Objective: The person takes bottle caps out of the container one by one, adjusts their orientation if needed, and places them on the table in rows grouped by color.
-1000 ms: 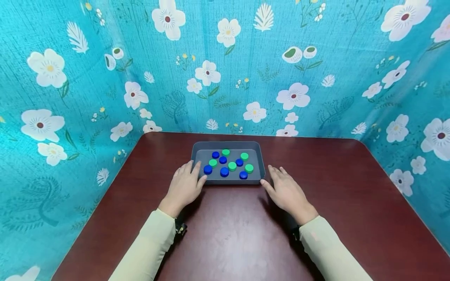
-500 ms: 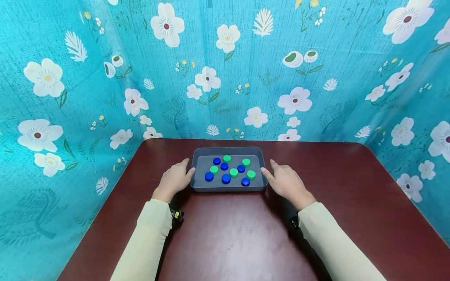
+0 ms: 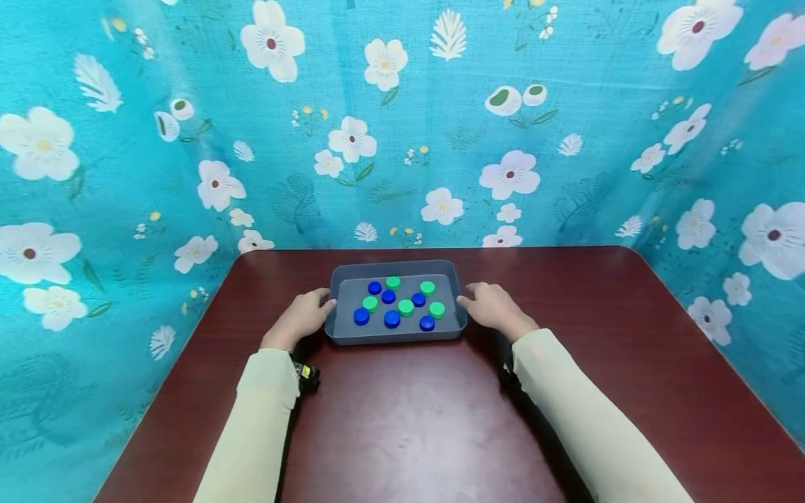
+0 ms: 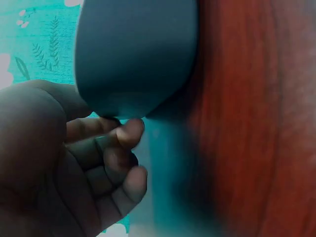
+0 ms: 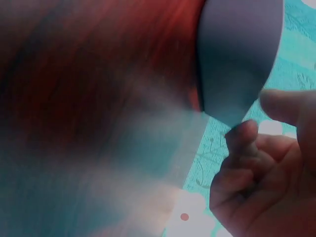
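A dark grey rectangular tray (image 3: 396, 337) lies on the table with blue caps (image 3: 361, 316) and green caps (image 3: 405, 308), round like bottle caps, scattered over its floor. My left hand (image 3: 297, 319) grips the tray's left side, thumb at the rim and fingers curled low against the outer wall. On the opposite side my right hand (image 3: 497, 307) holds the tray in the same way. Both wrist views show the tray's end wall between thumb and fingertips. The head view hides most of the fingers.
The dark red-brown wooden table (image 3: 402, 419) has rounded far corners. A turquoise flowered cloth (image 3: 402, 161) hangs directly behind the table and along both sides. Dark wrist straps (image 3: 306, 377) show below the pale sleeves (image 3: 258, 419).
My left hand has come off the tray's front left corner to its outer left side. Fingers of both hands have curled in around the tray's ends. The head view has shifted slightly.
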Available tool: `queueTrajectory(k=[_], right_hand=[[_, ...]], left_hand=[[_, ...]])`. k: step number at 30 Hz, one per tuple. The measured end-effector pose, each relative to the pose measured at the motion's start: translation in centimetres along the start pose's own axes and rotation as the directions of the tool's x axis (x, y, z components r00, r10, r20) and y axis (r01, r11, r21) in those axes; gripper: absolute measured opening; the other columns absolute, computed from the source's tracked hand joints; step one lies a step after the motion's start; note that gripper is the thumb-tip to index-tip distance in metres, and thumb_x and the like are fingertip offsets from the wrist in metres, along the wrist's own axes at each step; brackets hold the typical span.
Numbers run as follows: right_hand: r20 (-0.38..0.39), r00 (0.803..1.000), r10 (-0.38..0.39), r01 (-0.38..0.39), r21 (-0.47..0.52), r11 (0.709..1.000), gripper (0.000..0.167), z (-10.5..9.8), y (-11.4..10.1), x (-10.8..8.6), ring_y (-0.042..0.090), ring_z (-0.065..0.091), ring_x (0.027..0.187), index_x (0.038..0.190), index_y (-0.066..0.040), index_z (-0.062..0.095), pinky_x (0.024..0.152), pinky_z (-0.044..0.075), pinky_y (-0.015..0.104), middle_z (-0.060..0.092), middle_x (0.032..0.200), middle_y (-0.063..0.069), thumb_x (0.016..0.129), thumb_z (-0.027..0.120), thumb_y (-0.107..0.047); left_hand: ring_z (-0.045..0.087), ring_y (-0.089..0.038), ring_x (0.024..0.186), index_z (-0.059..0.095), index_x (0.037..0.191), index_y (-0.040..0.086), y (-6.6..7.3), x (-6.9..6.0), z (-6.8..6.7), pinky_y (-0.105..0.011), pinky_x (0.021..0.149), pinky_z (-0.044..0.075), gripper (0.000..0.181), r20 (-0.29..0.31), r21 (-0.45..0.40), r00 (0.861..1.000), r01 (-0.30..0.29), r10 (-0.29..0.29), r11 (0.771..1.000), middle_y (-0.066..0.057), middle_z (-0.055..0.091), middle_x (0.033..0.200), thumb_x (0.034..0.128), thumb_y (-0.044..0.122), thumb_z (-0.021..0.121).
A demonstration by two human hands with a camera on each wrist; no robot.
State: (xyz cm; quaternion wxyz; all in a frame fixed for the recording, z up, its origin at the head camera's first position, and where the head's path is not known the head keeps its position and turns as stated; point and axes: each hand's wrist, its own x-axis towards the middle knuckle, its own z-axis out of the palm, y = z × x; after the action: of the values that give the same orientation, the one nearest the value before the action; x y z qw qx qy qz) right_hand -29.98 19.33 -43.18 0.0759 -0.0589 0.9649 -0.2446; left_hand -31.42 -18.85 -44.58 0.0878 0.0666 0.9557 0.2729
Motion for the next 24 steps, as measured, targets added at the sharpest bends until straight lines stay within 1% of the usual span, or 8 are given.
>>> queueTrajectory(k=[3,5,7,9,11,13,20,24], right_hand=[[0.027,0.999,-0.046,0.045,0.036,0.998,0.050,0.4,0.2,0.4,0.035,0.052,0.122,0.136,0.007,0.051,0.098,0.043,0.052,0.056,0.132,0.021,0.099,0.056,-0.028],[0.048,0.997,-0.058,0.055,0.077,0.996,0.047,0.4,0.4,0.4,0.033,0.057,0.116,0.135,0.006,0.053,0.095,0.046,0.050,0.058,0.129,0.021,0.099,0.057,-0.024],[0.065,0.996,-0.056,0.048,0.116,0.992,0.045,0.2,0.8,0.1,0.030,0.061,0.108,0.136,0.006,0.052,0.092,0.048,0.048,0.062,0.123,0.019,0.100,0.056,-0.021],[0.076,0.996,-0.040,0.028,0.147,0.989,0.043,-0.1,1.3,-0.3,0.026,0.063,0.098,0.136,0.006,0.051,0.088,0.050,0.046,0.066,0.112,0.017,0.100,0.055,-0.018],[0.084,0.996,-0.037,0.024,0.154,0.988,0.042,-0.4,1.4,-0.3,0.024,0.064,0.089,0.136,0.005,0.051,0.084,0.051,0.044,0.067,0.101,0.013,0.100,0.055,-0.015],[0.096,0.995,-0.027,0.013,0.146,0.989,0.042,-0.6,1.6,-0.4,0.022,0.062,0.086,0.137,0.004,0.051,0.083,0.050,0.043,0.067,0.096,0.011,0.100,0.055,-0.015],[0.096,0.995,0.010,-0.021,0.109,0.994,0.044,-1.4,2.2,-0.8,0.024,0.061,0.089,0.142,0.001,0.048,0.078,0.047,0.040,0.066,0.103,0.013,0.101,0.053,-0.015],[0.133,0.991,0.010,-0.023,0.095,0.995,0.046,-1.1,2.6,-1.6,0.023,0.062,0.090,0.143,0.003,0.044,0.075,0.047,0.037,0.065,0.111,0.018,0.101,0.052,-0.014]], left_hand=[[0.044,-0.037,0.130,0.034,0.148,-0.002,-0.5,-0.3,0.0,-0.055,0.105,0.034,0.054,0.018,-0.027,1.000,-0.004,0.005,1.000,-0.022,0.045,0.142,0.1047,0.028,0.044],[0.043,-0.037,0.130,0.033,0.149,-0.001,-0.7,-0.4,0.2,-0.055,0.106,0.033,0.053,0.029,-0.050,0.999,-0.021,0.023,0.999,-0.022,0.045,0.143,0.1054,0.027,0.043],[0.041,-0.037,0.132,0.031,0.151,0.000,-0.4,-0.2,0.5,-0.055,0.106,0.032,0.054,0.047,-0.073,0.998,-0.037,0.040,0.997,-0.021,0.043,0.145,0.1058,0.027,0.042],[0.039,-0.036,0.134,0.030,0.152,0.002,0.0,0.0,0.8,-0.055,0.107,0.031,0.054,0.062,-0.084,0.996,-0.059,0.064,0.995,-0.019,0.041,0.147,0.1059,0.027,0.041],[0.036,-0.036,0.136,0.028,0.152,0.002,0.1,0.2,0.8,-0.055,0.108,0.029,0.054,0.064,-0.085,0.995,-0.073,0.078,0.994,-0.019,0.039,0.148,0.1062,0.027,0.040],[0.034,-0.035,0.138,0.027,0.153,0.002,0.4,0.2,0.8,-0.053,0.109,0.028,0.054,0.068,-0.083,0.994,-0.077,0.083,0.994,-0.017,0.037,0.150,0.1064,0.028,0.039],[0.030,-0.030,0.140,0.026,0.153,0.002,1.6,0.5,1.5,-0.049,0.111,0.026,0.054,0.053,-0.095,0.993,-0.099,0.104,0.991,-0.015,0.034,0.153,0.1068,0.028,0.037],[0.028,-0.029,0.141,0.025,0.153,0.002,1.7,0.0,2.4,-0.048,0.112,0.025,0.054,0.075,-0.075,0.993,-0.086,0.091,0.994,-0.014,0.031,0.154,0.1070,0.028,0.037]])
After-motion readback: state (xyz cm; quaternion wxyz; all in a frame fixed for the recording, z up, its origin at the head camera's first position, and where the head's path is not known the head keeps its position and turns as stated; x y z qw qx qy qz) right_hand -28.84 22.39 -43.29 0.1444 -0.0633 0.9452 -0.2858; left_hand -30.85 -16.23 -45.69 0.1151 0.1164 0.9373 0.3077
